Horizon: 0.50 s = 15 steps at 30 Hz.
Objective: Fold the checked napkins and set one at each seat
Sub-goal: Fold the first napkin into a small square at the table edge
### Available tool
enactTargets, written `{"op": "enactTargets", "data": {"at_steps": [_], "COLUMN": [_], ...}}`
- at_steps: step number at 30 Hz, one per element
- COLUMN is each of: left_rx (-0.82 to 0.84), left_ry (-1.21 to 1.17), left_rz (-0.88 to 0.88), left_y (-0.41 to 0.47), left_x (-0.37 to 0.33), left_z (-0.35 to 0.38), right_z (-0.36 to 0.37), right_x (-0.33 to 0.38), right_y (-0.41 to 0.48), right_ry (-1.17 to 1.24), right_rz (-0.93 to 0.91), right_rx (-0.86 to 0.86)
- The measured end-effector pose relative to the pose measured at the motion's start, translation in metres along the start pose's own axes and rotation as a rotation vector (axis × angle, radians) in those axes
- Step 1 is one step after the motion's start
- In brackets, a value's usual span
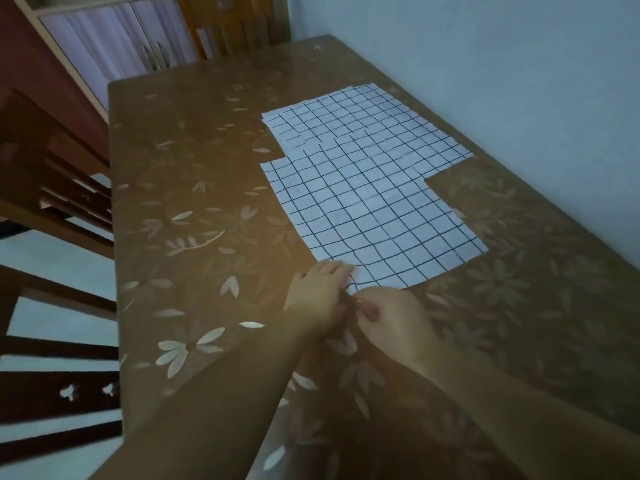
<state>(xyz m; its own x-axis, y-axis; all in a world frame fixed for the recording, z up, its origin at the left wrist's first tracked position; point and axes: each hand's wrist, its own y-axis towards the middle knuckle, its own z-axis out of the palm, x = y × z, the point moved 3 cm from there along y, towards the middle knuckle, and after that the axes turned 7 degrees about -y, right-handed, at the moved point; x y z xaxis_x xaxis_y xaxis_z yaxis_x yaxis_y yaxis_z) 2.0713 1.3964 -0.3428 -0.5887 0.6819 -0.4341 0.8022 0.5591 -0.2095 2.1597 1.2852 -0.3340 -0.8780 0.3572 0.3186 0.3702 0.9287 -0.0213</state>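
Note:
White napkins with a dark check lie flat and overlapping on the table. The near napkin [374, 216] lies on top; a far napkin [363, 116] shows behind it, with a further edge peeking out at its far side. Both my hands meet at the near napkin's closest corner. My left hand [320, 297] lies on that corner with its fingers over the cloth's edge. My right hand [391, 322] pinches the same corner from the right, thumb toward the left hand. The corner itself is hidden under my fingers.
The table [194, 188] wears a brown floral cover. Wooden chairs stand along its left side [59, 209] and one at the far end [235, 26]. A pale wall runs close along the right. A cabinet [114, 46] stands at the back left.

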Motion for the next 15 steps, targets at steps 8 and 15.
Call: {"op": "enactTargets", "data": {"at_steps": [8,15], "left_rx": [-0.097,-0.09], "left_ry": [-0.057,-0.22], "left_rz": [-0.046,-0.051], "left_y": [-0.071,-0.155], "left_x": [0.021,0.064], "left_z": [0.003,-0.001], "right_z": [-0.009,0.023], "right_x": [0.037,0.017], "right_y": [-0.065,-0.099], "right_ry": [0.191,-0.333], "right_rz": [0.046,0.028], "right_rx": [-0.055,0.222]}}
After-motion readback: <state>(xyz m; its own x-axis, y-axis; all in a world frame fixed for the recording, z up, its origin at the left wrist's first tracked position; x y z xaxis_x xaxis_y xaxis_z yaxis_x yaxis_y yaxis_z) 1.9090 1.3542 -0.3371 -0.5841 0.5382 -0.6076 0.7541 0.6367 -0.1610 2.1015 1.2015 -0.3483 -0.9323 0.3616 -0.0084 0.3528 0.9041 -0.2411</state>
